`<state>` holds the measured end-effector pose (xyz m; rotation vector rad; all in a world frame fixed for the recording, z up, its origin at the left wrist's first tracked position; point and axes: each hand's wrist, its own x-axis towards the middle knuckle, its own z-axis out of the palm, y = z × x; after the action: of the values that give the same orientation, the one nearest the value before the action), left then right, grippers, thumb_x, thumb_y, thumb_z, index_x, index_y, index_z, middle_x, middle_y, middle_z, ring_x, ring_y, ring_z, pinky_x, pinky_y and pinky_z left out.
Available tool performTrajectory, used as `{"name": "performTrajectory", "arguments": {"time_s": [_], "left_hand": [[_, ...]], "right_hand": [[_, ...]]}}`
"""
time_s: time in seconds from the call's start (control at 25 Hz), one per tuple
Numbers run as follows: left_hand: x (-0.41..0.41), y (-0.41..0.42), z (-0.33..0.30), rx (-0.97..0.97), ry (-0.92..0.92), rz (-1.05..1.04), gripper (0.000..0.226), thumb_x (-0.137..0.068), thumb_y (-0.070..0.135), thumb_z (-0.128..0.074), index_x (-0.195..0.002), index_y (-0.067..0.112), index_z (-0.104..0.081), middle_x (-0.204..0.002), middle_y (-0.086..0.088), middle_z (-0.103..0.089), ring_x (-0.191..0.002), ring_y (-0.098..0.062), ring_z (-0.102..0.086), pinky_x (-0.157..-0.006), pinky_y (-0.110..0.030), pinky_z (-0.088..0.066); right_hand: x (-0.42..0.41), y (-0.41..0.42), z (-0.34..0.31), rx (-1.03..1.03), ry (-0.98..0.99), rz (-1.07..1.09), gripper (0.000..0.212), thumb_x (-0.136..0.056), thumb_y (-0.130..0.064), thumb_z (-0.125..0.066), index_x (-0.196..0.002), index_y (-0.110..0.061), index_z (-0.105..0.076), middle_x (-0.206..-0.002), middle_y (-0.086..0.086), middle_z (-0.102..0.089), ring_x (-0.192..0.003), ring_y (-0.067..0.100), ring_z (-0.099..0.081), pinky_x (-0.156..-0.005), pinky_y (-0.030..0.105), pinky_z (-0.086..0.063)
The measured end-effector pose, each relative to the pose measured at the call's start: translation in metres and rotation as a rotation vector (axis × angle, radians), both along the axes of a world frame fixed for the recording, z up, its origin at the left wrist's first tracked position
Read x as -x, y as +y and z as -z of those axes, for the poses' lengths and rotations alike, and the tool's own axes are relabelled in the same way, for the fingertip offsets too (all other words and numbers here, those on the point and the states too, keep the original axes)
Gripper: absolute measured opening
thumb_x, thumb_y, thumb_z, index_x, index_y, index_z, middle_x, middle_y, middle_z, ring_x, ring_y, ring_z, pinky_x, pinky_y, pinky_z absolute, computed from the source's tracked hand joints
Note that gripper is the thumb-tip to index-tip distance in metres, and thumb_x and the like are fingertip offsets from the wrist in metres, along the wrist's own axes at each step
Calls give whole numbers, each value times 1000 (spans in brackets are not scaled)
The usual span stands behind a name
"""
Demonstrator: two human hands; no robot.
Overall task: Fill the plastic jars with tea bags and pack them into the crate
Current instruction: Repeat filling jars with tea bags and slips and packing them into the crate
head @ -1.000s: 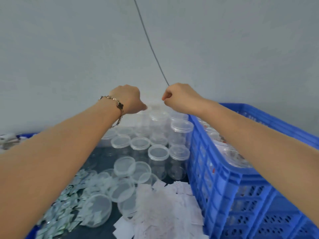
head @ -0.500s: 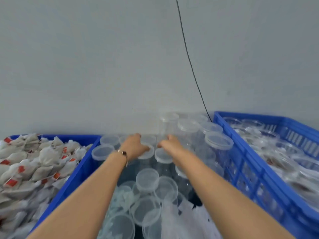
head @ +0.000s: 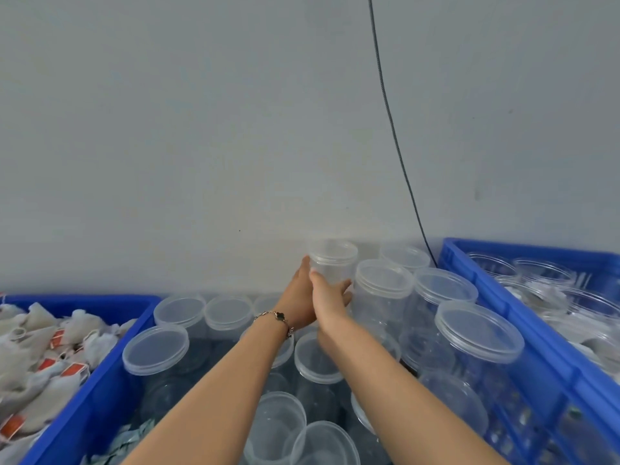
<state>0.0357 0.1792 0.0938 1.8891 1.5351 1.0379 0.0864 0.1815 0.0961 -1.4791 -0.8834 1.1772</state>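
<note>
Since the jar [head: 332,263] looks empty, light and slick, both hands [head: 302,297] cup its sides just below the lid [head: 332,249].

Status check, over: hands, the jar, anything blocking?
Both hands, left hand and right hand, grip the far lidded jar by the wall. Jar looks empty. Neighbouring lidded jars crowd its right side.

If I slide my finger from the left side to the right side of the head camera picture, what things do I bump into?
Blue bin of tea bags → lidded empty jars → left hand → right hand → the jar they hold → black cable → blue crate with packed jars.
</note>
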Motion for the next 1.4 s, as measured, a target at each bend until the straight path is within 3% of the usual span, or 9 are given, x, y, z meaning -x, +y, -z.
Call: {"name": "performTrajectory", "arguments": {"time_s": [0.2,0.4,0.6,0.72,0.84,0.96,1.16,1.32,1.4], "left_hand": [[5,-30,-13,-89,-178,-61,62,-86,16,-65,-138,7,-33,-131,-3,-51,-127,-26,-46,-105,-34,-37],[19,-116,-15,-153,-165,-340,92,-85,30,-66,-152,14,-6,-146,-7,-33,-131,-22,-39,-93,-23,-33],[13,-216,8,-99,-354,-398,84,-65,34,-82,-133,24,-33,-118,8,-28,-99,2,-43,-79,-14,-34],[4,-276,38,-71,-384,-370,87,-55,45,-85,-120,34,-28,-119,16,-36,-98,12,-42,-73,-9,-35],[1,-329,74,-71,-342,-368,95,-51,46,-87,-124,33,-27,-123,15,-41,-114,0,-45,-90,-19,-42],[-2,-366,104,-52,-211,-335,107,-52,34,-89,-139,21,-29,-127,11,-35,-116,4,-34,-100,-24,-38],[-5,-386,123,19,-309,-333,87,-48,39,-90,-119,29,-41,-119,14,-47,-106,-2,-54,-82,-24,-53],[-4,-389,132,31,-273,-340,99,-48,41,-87,-130,24,-35,-106,50,-34,-89,14,-55,-72,-16,-49],[0,-388,135,32,-263,-313,98,-45,43,-85,-127,27,-34,-115,35,-44,-93,7,-58,-73,-23,-53]], "right_hand": [[1,-28,-16,-41,-36,-154,85,-94,-48,-45,-150,-11,7,-158,11,2,-145,29,-5,-115,42,-8],[-11,-138,-34,-263,-173,-331,62,-98,-36,-39,-150,-14,-13,-154,6,-22,-140,22,-26,-113,35,-25],[-41,-253,-16,-298,-223,-530,12,-100,-32,-36,-108,-28,-45,-107,-17,-51,-105,3,-47,-78,12,-36],[-66,-306,14,-204,-227,-605,16,-98,-40,-38,-110,-33,-46,-113,-14,-52,-104,0,-49,-84,20,-39],[-94,-336,28,-129,-297,-644,42,-94,-47,-42,-133,-31,-36,-128,-14,-46,-115,4,-47,-93,25,-37],[-109,-338,26,-150,-519,-649,61,-89,-48,-51,-144,-29,-30,-140,-8,-43,-120,7,-45,-91,24,-35],[-80,-341,23,-306,-1155,-855,85,-78,-75,-39,-148,-30,-22,-151,0,-31,-136,23,-34,-100,39,-35],[-48,-347,34,-366,-1563,-846,91,-72,-84,-37,-135,-19,-40,-111,7,-60,-106,30,-56,-65,34,-35],[-38,-349,35,-468,-1587,-780,75,-74,-79,-41,-111,-14,-53,-82,2,-52,-87,27,-58,-55,31,-27]]}}
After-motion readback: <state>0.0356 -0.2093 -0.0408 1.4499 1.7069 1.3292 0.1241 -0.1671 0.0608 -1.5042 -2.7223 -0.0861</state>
